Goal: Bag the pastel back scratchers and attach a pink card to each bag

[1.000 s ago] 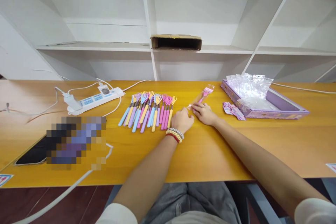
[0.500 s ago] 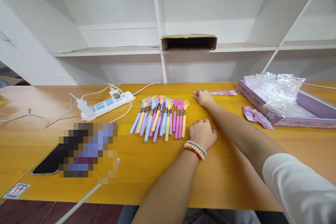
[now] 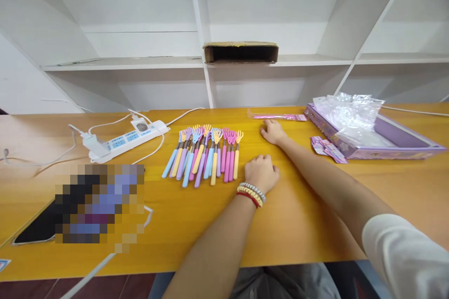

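Observation:
Several hand-shaped sticks (image 3: 203, 154) in blue, yellow, purple and pink lie side by side on the wooden table (image 3: 196, 229). Just right of them my left hand (image 3: 261, 172), with bracelets at the wrist, rests with its fingers curled; whatever may be under them is hidden. My right hand (image 3: 272, 132) lies farther back on the table, fingers bent, holding nothing that shows. Behind it is a pink stick in a clear bag (image 3: 277, 117), apart from the fingers. Small pink printed cards (image 3: 328, 149) lie to the right.
At the right, a purple box tray (image 3: 400, 153) holds clear plastic bags (image 3: 345, 112). A white power strip (image 3: 129, 140) with cables sits at the left, near a partly blurred black item (image 3: 37, 226). White shelves behind bear a cardboard box (image 3: 241, 45).
My right hand has come off the bagged pink stick and moved slightly toward me. The view has shifted, so most things appear farther left.

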Demonstrator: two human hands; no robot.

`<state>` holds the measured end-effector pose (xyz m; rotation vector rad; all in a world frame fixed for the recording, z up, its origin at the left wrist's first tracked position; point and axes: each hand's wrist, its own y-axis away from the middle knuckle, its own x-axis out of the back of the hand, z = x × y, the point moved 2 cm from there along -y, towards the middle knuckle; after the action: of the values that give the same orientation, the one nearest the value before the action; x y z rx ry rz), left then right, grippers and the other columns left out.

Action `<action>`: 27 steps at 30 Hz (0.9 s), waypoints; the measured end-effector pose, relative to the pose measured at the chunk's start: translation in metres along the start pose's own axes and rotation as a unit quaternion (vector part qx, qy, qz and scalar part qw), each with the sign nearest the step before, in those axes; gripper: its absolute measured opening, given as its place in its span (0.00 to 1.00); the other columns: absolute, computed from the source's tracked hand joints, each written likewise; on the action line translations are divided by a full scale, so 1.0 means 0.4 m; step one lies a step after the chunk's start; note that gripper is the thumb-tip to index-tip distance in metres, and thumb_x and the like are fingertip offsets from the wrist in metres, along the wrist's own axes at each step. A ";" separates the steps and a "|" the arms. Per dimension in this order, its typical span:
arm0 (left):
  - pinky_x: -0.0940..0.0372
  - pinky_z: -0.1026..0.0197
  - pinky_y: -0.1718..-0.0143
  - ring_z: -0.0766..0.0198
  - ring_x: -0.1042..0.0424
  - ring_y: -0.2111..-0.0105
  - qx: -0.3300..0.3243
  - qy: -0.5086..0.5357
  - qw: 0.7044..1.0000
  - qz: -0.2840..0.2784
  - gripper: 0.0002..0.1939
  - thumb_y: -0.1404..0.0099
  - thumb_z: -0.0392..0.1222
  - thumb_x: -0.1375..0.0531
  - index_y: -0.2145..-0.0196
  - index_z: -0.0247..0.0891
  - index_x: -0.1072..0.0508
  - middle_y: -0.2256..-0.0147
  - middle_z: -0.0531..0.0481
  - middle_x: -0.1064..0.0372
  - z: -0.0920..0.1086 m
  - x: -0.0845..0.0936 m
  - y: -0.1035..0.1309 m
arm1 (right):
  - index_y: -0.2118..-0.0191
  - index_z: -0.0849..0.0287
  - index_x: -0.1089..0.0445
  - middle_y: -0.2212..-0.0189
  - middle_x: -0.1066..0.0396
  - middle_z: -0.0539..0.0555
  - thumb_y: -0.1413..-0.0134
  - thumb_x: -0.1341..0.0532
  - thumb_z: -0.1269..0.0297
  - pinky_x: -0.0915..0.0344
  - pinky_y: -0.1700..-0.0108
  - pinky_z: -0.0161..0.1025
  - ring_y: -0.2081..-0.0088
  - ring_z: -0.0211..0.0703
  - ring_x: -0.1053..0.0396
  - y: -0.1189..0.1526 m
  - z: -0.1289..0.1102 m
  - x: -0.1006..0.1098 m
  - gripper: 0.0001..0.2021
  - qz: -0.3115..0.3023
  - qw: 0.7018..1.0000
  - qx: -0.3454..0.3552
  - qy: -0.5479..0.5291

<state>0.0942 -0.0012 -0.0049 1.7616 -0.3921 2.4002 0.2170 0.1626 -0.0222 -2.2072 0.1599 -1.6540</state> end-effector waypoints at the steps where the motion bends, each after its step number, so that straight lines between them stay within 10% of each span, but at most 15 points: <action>1: 0.37 0.55 0.65 0.55 0.30 0.62 -0.004 -0.003 1.000 0.001 0.13 0.40 0.45 0.50 0.61 0.38 0.32 0.62 0.45 0.31 -0.001 0.001 -0.001 | 0.53 0.66 0.34 0.55 0.32 0.64 0.45 0.48 0.62 0.41 0.50 0.44 0.52 0.52 0.36 0.024 -0.002 0.009 0.17 -0.014 1.000 0.013 0.003; 14: 0.39 0.57 0.65 0.57 0.30 0.63 -0.060 -0.012 0.998 -0.022 0.12 0.40 0.50 0.49 0.65 0.42 0.34 0.63 0.50 0.30 -0.023 0.013 -0.014 | 0.60 0.62 0.29 0.60 0.28 0.58 0.46 0.47 0.64 0.40 0.51 0.36 0.56 0.42 0.32 0.284 0.044 0.126 0.12 -0.010 0.994 0.084 -0.065; 27: 0.39 0.58 0.65 0.59 0.30 0.64 -0.092 -0.019 0.995 -0.037 0.12 0.40 0.51 0.49 0.64 0.43 0.34 0.63 0.51 0.30 -0.030 0.014 -0.022 | 0.57 0.62 0.29 0.59 0.29 0.62 0.52 0.44 0.63 0.39 0.56 0.41 0.58 0.50 0.32 0.287 0.179 0.221 0.16 0.017 0.984 -0.169 0.061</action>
<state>0.0839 0.0107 -0.0017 1.7135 -0.5239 2.2055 0.3266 0.0457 -0.0010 -2.3214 0.5461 -1.8570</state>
